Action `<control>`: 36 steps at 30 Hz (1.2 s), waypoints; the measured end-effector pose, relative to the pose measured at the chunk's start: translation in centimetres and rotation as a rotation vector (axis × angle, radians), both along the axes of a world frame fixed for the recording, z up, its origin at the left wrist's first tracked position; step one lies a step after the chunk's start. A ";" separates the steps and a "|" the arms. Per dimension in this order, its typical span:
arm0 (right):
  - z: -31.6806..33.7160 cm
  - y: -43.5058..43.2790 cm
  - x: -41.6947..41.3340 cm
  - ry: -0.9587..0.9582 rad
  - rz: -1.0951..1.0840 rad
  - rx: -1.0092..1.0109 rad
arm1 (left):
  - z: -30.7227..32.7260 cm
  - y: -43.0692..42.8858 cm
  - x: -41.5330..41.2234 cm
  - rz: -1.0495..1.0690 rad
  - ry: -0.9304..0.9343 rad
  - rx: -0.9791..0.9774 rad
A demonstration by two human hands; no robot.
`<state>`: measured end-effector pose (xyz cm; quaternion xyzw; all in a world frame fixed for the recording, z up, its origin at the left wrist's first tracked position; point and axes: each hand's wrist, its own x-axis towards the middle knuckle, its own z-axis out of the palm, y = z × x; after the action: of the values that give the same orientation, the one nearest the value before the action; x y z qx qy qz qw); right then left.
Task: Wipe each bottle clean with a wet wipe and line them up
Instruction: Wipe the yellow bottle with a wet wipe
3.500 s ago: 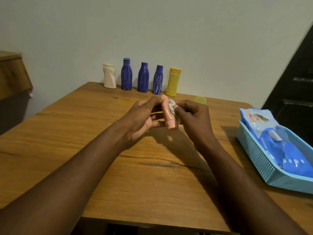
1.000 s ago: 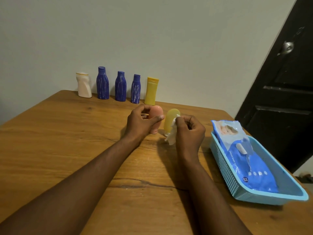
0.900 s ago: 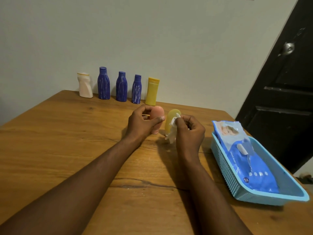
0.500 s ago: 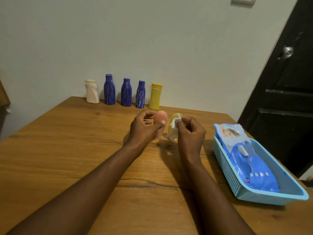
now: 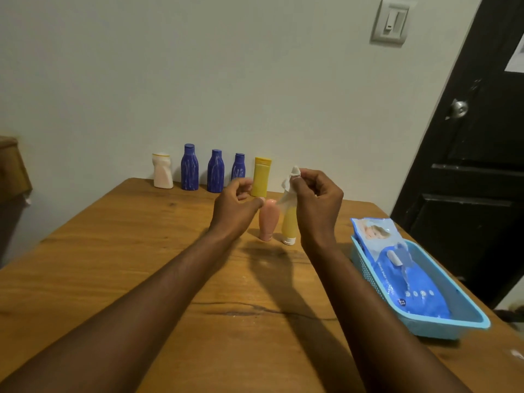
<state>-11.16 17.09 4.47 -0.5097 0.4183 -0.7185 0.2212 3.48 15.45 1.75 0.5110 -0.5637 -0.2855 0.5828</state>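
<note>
A pink bottle (image 5: 268, 221) stands cap-down on the wooden table (image 5: 113, 251), close beside a small yellow tube (image 5: 289, 226) with a white cap. My left hand (image 5: 235, 208) hovers just left of the pink bottle with fingers loosely apart and holds nothing; its thumb tip is at the bottle's top. My right hand (image 5: 317, 202) pinches a white wet wipe (image 5: 289, 182) raised above the yellow tube. Along the wall stand a white bottle (image 5: 163, 171), three blue bottles (image 5: 189, 167) (image 5: 215, 171) (image 5: 239, 169) and a yellow bottle (image 5: 261, 177) in a row.
A light blue basket (image 5: 442, 326) sits at the table's right edge with a blue pack of wipes (image 5: 405, 282) in it. A black door (image 5: 476, 154) stands at the right. A wooden piece of furniture (image 5: 11, 168) shows at the far left.
The pink bottle now stands on the table beside the yellow tube and my left hand has let it go. My right hand has lifted the wipe higher. The view has tilted up.
</note>
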 end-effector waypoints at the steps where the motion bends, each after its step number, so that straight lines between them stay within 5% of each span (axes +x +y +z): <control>1: 0.8 -0.3 -0.1 0.012 0.010 -0.006 | 1.0 -0.3 0.2 0.006 -0.033 -0.033; 10: 6.6 -7.7 -0.4 0.162 0.053 0.047 | 7.9 -7.1 2.6 0.012 -0.373 -0.098; 18: 6.1 -18.5 -1.3 0.369 0.105 0.229 | 7.7 -17.9 2.7 -0.030 -0.707 0.006; 27: 2.8 -26.9 -2.2 0.375 0.143 0.496 | 6.7 -26.6 1.4 -0.038 -1.186 0.115; 36: 1.2 -26.4 -2.6 0.320 0.156 0.505 | 6.3 -26.1 0.6 -0.065 -0.990 0.071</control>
<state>-13.71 -9.31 5.69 -0.5758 0.5727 -0.4835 0.3266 4.11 -10.70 8.03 0.5869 -0.7784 -0.0455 0.2180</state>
